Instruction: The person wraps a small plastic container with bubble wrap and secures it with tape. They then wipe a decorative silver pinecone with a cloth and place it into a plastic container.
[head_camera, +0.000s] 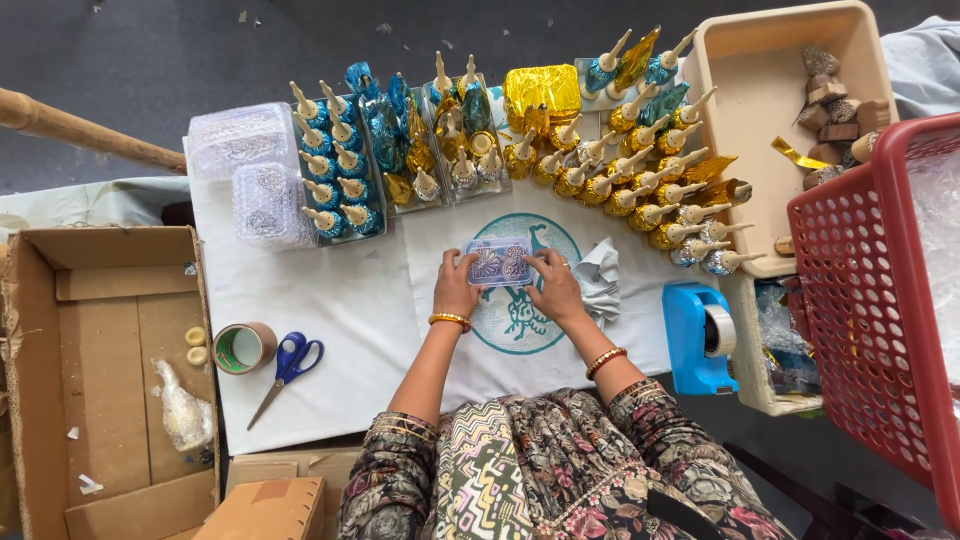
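1. Left hand (455, 287) and right hand (556, 288): fingers closed around the clear box (498, 262), worktop (330, 300) centre.
2. Done: foil-wrapped cones (640, 180) arrayed at 12 o'clock.
3. Left: empty clear boxes (255, 170) at 10 o'clock.

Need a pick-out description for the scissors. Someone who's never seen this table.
Start at the white cloth covering the table, and go to its near-left part, beside the open cardboard box. There a roll of tape lies flat, and the scissors lie just right of it. They are the only thing there with blue handle loops, blades pointing toward the table's near edge.
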